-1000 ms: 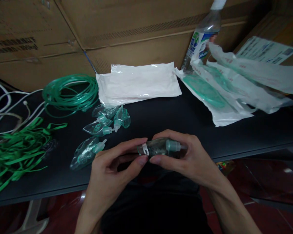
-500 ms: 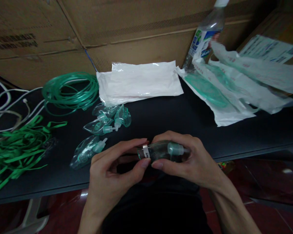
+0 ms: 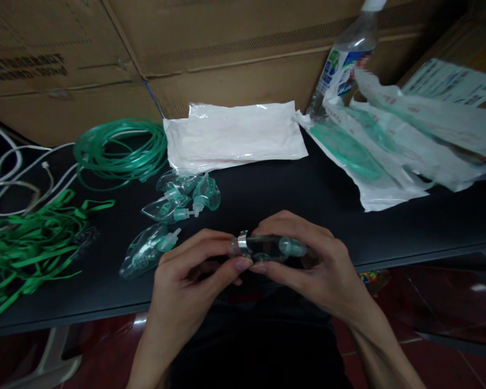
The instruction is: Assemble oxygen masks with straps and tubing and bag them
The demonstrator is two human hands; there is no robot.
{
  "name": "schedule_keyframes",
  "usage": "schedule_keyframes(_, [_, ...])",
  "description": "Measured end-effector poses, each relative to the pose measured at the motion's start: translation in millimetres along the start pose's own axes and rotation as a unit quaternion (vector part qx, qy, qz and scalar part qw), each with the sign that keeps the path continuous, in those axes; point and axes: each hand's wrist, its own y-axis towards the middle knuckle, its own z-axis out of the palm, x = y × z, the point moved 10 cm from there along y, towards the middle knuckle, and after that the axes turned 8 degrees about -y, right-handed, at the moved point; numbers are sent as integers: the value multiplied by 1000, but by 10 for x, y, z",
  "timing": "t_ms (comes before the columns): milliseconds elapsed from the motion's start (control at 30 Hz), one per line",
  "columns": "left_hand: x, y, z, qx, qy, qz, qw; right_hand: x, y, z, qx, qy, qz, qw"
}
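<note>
Between my two hands is a clear greenish oxygen mask (image 3: 267,247), held just above the front of the black table. A shiny metal nose strip (image 3: 242,242) crosses its left end. My left hand (image 3: 202,270) is closed on that end, thumb below the strip and fingers behind. My right hand (image 3: 311,259) wraps round the other end, where the green connector (image 3: 292,247) shows between thumb and fingers. To the left of my hands lies another oxygen mask (image 3: 146,251); several more masks (image 3: 170,204) are bunched behind it.
Green elastic straps (image 3: 36,243) lie in a heap at left, near coiled green tubing (image 3: 121,151) and white cables (image 3: 8,167). White packets (image 3: 235,135) lie at the back. A bottle (image 3: 344,59) and packaged masks (image 3: 360,156) are at right. Cardboard boxes (image 3: 227,32) stand behind.
The mask has turned slightly in my hands, so the metal strip now stands up at the top edge. My fingers have shifted a little around it; the whole view has moved slightly.
</note>
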Motion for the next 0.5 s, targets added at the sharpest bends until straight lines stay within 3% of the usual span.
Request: schedule_keyframes(500, [-51, -40, 18, -4, 22, 33, 999, 96, -80, 21, -29, -75, -39, 996])
